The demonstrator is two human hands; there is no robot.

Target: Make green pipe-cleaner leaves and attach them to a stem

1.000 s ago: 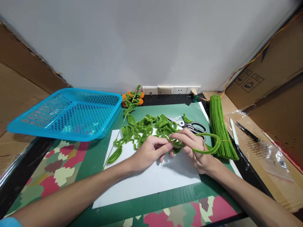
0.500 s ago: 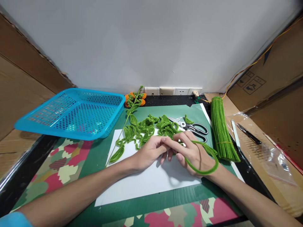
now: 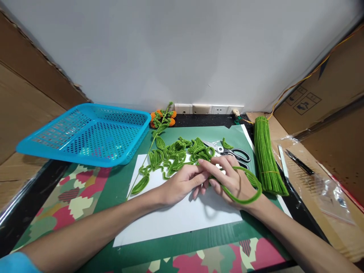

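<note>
Over the white paper [image 3: 159, 223], my left hand [image 3: 183, 184] and my right hand [image 3: 231, 180] meet with their fingers closed together. Between them they pinch a green pipe cleaner [image 3: 247, 200], whose bent loop curves out over the back of my right hand and wrist. The pinched part is hidden behind the fingers. Just beyond the hands lies a heap of green pipe cleaner leaves [image 3: 174, 151]. Scissors [image 3: 227, 151] with black handles rest behind my right hand, partly covered by it.
A blue plastic basket [image 3: 113, 161] stands at the left. Orange flowers [image 3: 172, 122] and a leafy green stem [image 3: 152, 142] lie by the wall. To the right are a bundle of green pipe cleaners [image 3: 267, 155], a black-handled tool [image 3: 300, 162] and a clear plastic bag [image 3: 335, 201].
The loop of the pipe cleaner has risen slightly and turned a little over my right wrist. My hands have shifted slightly, still together.
</note>
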